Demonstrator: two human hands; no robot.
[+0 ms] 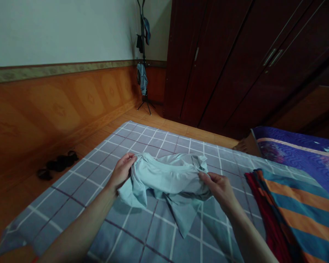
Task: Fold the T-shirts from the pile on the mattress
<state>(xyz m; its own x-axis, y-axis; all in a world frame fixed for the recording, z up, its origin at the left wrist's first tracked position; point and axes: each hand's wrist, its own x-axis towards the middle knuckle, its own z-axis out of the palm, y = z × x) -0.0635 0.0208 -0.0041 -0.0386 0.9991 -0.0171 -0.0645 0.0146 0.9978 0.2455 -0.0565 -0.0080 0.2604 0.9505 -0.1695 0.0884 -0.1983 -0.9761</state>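
The pale garment [167, 179] is bunching above the checked cloth [159, 142] — the left hand [123, 170] pinching one end, the right hand [216, 184] gripping the other — while striped fabric [304, 208] is lying on the checked cloth's right side.

The fingertips of the left hand [123, 170] are partly hidden in the folds of the pale garment [167, 179], as are some fingers of the right hand [219, 186]; its bunched folds hide its full shape. Both forearms run out of the bottom edge. That edge also cuts off the near part of the checked sheet [93, 175]. The striped cloth [298, 204] and purple bedding [304, 151] are cropped at the right. The top edge cuts the coat rack [144, 54] and wardrobe [208, 65]. The black objects [60, 163] on the floor are too dark and blurred to identify.
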